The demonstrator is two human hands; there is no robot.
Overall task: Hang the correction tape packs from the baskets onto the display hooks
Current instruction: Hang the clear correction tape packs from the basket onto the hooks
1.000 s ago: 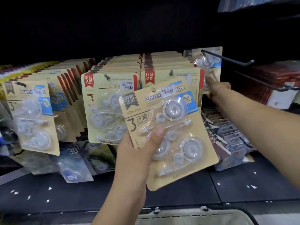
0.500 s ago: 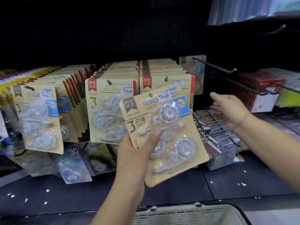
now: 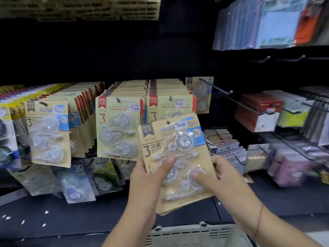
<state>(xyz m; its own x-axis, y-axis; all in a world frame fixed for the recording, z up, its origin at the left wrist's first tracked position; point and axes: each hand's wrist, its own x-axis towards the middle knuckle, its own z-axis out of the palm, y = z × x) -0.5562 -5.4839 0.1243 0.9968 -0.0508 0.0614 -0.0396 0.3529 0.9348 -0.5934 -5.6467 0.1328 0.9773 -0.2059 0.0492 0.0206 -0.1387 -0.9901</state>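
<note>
A small stack of tan correction tape packs (image 3: 175, 145) is held up in front of the display, tilted slightly to the right. My left hand (image 3: 149, 177) grips its lower left side, thumb across the clear blister. My right hand (image 3: 213, 175) pinches the lower right side, thumb on the front. Behind, full rows of the same packs (image 3: 117, 125) hang on hooks. One pack (image 3: 203, 93) hangs far back on a long black hook (image 3: 216, 88) that is otherwise bare.
A grey plastic basket (image 3: 194, 234) sits at the bottom edge below my hands. More packs (image 3: 48, 132) hang at the left, red and other goods (image 3: 258, 111) on hooks at the right. A dark shelf (image 3: 80, 216) runs below the display.
My right hand has pulled back from the far hook and taken hold of the packs' right side. The view has tilted down and the basket shows more.
</note>
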